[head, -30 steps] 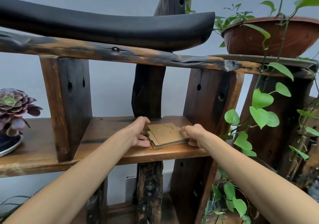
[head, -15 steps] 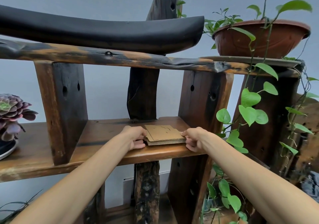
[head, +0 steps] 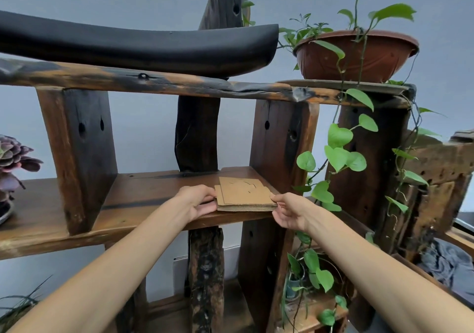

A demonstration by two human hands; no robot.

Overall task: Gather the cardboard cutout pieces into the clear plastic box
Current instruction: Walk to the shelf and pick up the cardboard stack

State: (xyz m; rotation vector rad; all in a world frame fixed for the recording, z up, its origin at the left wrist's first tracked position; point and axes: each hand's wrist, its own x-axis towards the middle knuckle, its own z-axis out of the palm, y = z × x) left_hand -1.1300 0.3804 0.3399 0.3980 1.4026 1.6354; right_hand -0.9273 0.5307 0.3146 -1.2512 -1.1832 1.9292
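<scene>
A flat stack of brown cardboard cutout pieces (head: 245,192) lies on the middle board of a dark wooden shelf (head: 143,194), near its front right corner. My left hand (head: 198,200) grips the stack's left edge, fingers curled around it. My right hand (head: 288,210) pinches the stack's front right corner, thumb on top. The stack's front edge is level with the shelf's front edge. No clear plastic box is in view.
A thick upright post (head: 278,148) stands just right of the stack, another post (head: 77,153) to the left. A trailing green vine (head: 338,150) hangs from a brown pot (head: 359,55) on the right. A purple succulent (head: 12,158) sits at far left.
Both hands have drawn the cardboard stack forward to the shelf's front edge. My right hand has dropped lower at the stack's corner. The camera has shifted slightly right.
</scene>
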